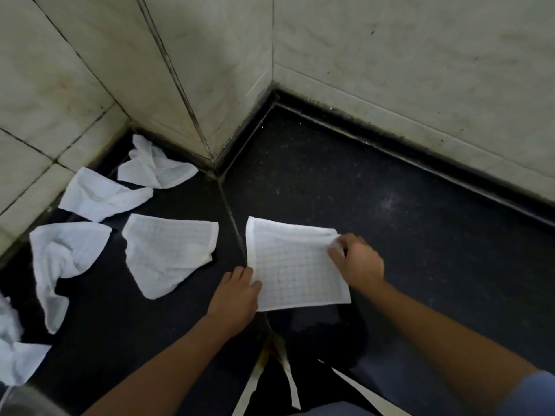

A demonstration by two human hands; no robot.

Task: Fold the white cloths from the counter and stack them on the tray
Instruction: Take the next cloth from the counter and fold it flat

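A white checked cloth (292, 262) lies flat on the dark counter (390, 211) in front of me. My left hand (237, 292) rests on its near left edge, fingers pressing the cloth down. My right hand (357, 259) pinches the cloth's far right corner, which is lifted slightly. Several other white cloths lie to the left: a loosely spread one (168, 250), a crumpled one (64, 262), and two more (102, 195) (154, 168) near the wall. No tray is clearly in view.
Tiled walls (405, 70) close the counter at the back and left, with a protruding corner (210, 130) in the middle. More white cloth (13, 352) sits at the far left edge. A grey rounded rim (27, 400) shows at the bottom left.
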